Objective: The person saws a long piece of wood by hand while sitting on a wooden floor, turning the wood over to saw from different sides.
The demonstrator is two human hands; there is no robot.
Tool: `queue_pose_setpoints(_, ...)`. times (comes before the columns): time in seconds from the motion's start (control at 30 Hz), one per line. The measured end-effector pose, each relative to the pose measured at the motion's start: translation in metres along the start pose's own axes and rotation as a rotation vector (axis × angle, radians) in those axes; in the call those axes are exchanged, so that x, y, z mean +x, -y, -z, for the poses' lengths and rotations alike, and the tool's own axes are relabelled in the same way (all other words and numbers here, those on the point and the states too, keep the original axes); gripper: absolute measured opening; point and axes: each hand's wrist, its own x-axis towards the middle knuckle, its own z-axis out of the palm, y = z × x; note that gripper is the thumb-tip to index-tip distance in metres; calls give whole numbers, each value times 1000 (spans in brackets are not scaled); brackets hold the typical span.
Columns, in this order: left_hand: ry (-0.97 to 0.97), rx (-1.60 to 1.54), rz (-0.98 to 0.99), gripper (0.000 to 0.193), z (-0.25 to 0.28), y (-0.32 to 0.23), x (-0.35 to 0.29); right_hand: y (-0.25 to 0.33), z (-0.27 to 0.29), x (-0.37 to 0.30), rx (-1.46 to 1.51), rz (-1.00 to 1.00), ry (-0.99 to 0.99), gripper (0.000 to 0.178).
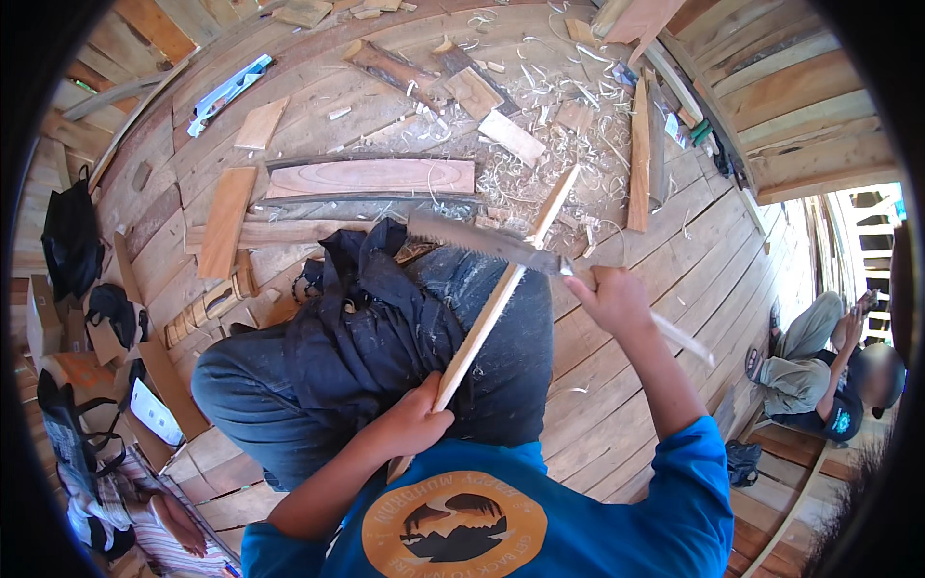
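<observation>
My left hand [416,424] is closed around the lower part of a long pale wooden stick [487,323]. The stick slants up and away from my body over my lap, and its far end is tapered. In my right hand [617,301] is a hand saw [472,241] with a grey, toothed blade and a long pale handle [682,339] that sticks out behind the hand. The blade lies across the upper part of the stick, and a small roughened patch shows there. A dark cloth [371,318] is draped over my dusty trousers.
Curled wood shavings [588,144] litter the plank floor ahead of me. Boards [371,177] and offcuts [472,93] lie among them. Cartons and bags [72,241] stand at the left. Another person [819,376] sits at the far right, hands raised around a small object.
</observation>
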Motion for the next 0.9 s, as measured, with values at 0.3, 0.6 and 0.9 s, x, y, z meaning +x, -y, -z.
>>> queue_pose_setpoints(0.3,-34,18,-49,44,0,18,-3,28,-17,-20,56,222,5,70)
queue_pose_setpoints(0.6,-60,24,-68,45,-4,24,3,49,-13,-49,31,223,79,68)
queue_pose_setpoints(0.9,-38,-7,-84,37,-4,13,4,15,5,-2,35,3,32,70)
